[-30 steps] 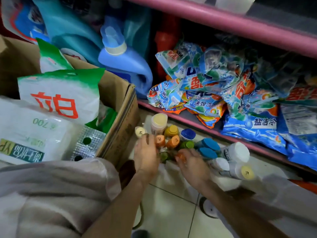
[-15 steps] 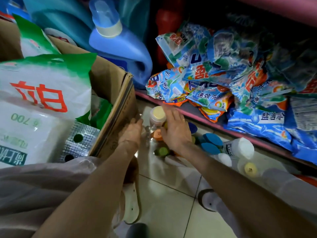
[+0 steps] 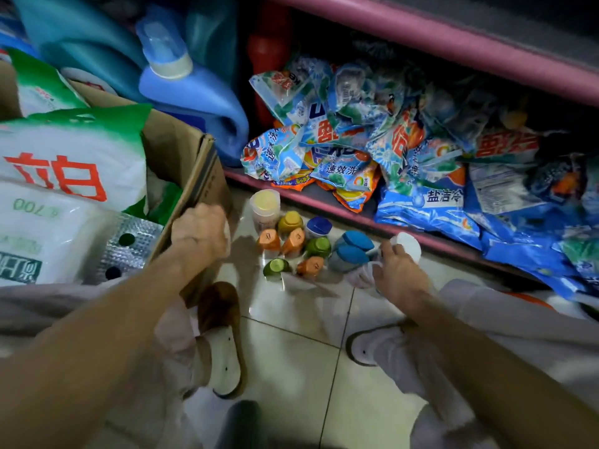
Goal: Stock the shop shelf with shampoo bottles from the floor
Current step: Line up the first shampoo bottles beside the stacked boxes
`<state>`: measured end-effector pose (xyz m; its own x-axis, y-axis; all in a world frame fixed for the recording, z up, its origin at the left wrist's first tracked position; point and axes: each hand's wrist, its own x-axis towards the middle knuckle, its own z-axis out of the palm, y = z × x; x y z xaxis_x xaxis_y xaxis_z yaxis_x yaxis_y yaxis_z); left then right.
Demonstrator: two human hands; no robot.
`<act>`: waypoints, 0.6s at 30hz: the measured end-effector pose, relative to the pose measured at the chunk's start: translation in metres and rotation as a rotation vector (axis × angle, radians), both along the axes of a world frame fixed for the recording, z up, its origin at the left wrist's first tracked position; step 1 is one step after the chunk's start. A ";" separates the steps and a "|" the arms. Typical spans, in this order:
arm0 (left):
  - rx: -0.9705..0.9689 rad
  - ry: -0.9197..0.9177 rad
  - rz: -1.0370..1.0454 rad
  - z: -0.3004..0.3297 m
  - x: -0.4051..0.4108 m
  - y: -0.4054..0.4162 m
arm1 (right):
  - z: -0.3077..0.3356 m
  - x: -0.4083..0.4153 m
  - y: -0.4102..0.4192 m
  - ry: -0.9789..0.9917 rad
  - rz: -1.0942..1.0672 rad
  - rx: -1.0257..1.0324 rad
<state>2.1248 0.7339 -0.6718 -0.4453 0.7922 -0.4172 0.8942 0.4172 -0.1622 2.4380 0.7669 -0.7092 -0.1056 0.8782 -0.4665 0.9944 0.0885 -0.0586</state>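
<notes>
White-capped pale plastic shampoo bottle (image 3: 403,246) lies tipped under the right hand (image 3: 400,275), fingers curled round it; left hand (image 3: 201,233) grips brown cardboard box (image 3: 197,176) edge.

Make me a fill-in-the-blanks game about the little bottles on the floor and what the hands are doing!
1. The left hand grips the edge of the brown ____ box.
2. The right hand holds a bottle with a ____ round cap.
3. The small bottles stand on the shiny tiled ____.
4. The two round green-capped bottles number ____.

Missing words: cardboard; white; floor; two
</notes>
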 end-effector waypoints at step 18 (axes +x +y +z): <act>0.573 -0.448 0.064 0.186 -0.036 0.032 | 0.011 -0.199 0.058 0.318 0.279 -0.109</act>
